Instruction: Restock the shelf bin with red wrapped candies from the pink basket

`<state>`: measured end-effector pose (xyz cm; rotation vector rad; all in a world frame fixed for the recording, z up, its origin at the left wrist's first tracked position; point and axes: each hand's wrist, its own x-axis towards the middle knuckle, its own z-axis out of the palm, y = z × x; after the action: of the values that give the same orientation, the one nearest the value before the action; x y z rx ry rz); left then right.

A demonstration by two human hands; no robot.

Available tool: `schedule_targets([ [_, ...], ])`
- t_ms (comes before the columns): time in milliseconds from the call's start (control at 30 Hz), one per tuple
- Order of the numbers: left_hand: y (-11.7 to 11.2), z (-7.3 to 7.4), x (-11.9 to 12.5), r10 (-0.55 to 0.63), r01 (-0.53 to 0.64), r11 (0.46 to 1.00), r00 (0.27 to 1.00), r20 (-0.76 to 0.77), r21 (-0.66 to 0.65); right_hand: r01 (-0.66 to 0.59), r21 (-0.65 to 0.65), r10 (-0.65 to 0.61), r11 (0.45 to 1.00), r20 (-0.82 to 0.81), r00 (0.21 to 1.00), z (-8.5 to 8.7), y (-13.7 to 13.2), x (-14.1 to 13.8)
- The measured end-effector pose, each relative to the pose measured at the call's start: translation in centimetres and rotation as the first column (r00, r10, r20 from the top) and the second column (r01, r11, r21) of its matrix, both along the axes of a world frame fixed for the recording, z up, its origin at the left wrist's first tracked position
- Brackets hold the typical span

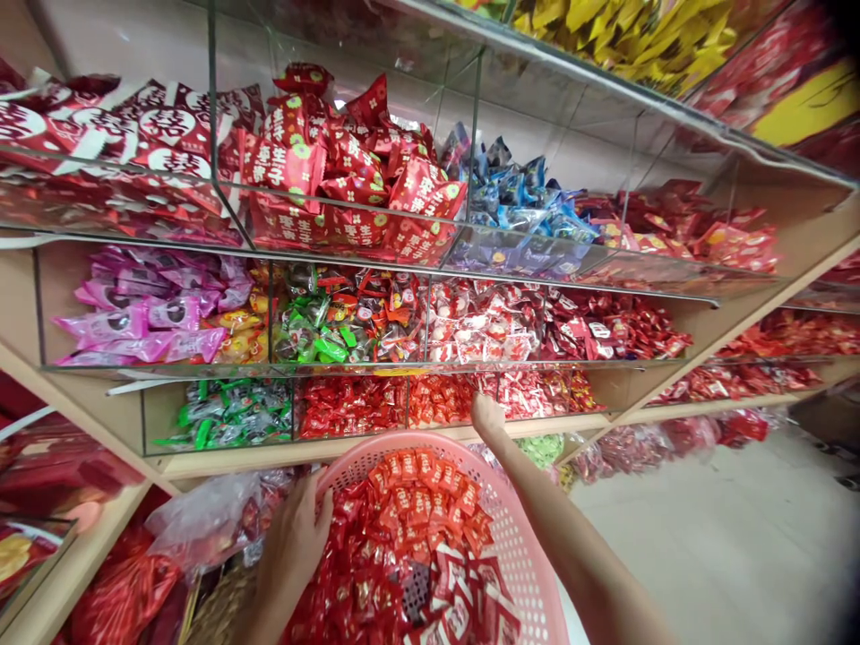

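The left hand (299, 533) has its grip on a pink perforated basket's (530, 546) left rim — wrapped candies (417, 506) inside. The right hand (489, 417) reaches the lowest shelf's (252, 460) orange-red candies (436, 400) — fingers hidden, grip impossible to tell.

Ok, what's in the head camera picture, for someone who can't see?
A person's left hand grips a pink basket of red and orange wrapped sweets, while the right hand reaches to red sweets on a low shelf. Clear-fronted shelves above hold sweets in red, purple, blue and green wrappers.
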<state>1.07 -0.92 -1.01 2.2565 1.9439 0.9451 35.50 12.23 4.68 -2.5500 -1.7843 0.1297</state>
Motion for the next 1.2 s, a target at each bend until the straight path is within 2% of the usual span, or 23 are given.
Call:
schedule_targets([
  [167, 0.1, 0.1, 0.0, -0.005, 0.005, 1.0, 1.0, 0.002, 0.003, 0.017, 0.177, 0.012, 0.984, -0.161, 0.987, 1.0, -2.9, 1.2],
  [233, 0.1, 0.1, 0.0, -0.004, 0.004, 1.0, 1.0, -0.004, -0.004, 0.025, 0.266, 0.085, 0.964, -0.394, 0.915, 1.3, -4.9, 1.5],
  [267, 0.1, 0.1, 0.0, -0.004, 0.004, 1.0, 1.0, -0.007, -0.008, 0.044, 0.306, 0.138, 0.951, -0.549, 0.825, 1.5, -6.0, 1.5],
  [333, 0.1, 0.0, 0.0, -0.005, 0.004, 1.0, 1.0, -0.011, -0.01, 0.1, 0.341, 0.232, 0.935, -0.8, 0.553, 1.8, -8.2, 1.4],
  [367, 0.1, 0.0, -0.1, -0.006, 0.006, 1.0, 1.0, -0.014, -0.007, 0.126, 0.336, 0.255, 0.934, -0.868, 0.426, 2.0, -9.4, 1.1],
  [400, 0.1, 0.0, -0.1, -0.008, 0.008, 1.0, 1.0, -0.018, -0.003, 0.14, 0.322, 0.258, 0.936, -0.902, 0.346, 2.2, -10.4, 0.9],
  [567, 0.2, 0.1, -0.1, -0.009, 0.009, 1.0, 1.0, -0.026, 0.009, 0.234, 0.214, 0.186, 0.948, -0.973, 0.138, 1.8, -14.8, -0.3],
  [733, 0.2, 0.1, 0.0, -0.002, 0.002, 1.0, 1.0, -0.024, 0.002, 0.38, -0.004, 0.048, 0.925, -0.991, -0.126, -0.8, -18.0, -1.6],
  [833, 0.2, 0.3, 0.1, 0.003, -0.003, 1.0, 1.0, -0.026, -0.013, 0.454, -0.147, -0.018, 0.879, -0.961, -0.276, -2.2, -19.0, -2.6],
  [967, 0.2, 0.3, 0.0, -0.012, 0.012, 1.0, 1.0, -0.016, -0.013, 0.52, -0.263, -0.052, 0.813, -0.922, -0.385, -3.2, -18.8, -3.6],
  [1200, 0.2, 0.2, 0.0, -0.01, 0.01, 0.999, 1.0, -0.013, -0.035, 0.563, -0.305, -0.051, 0.768, -0.906, -0.421, -4.2, -17.9, -5.1],
])
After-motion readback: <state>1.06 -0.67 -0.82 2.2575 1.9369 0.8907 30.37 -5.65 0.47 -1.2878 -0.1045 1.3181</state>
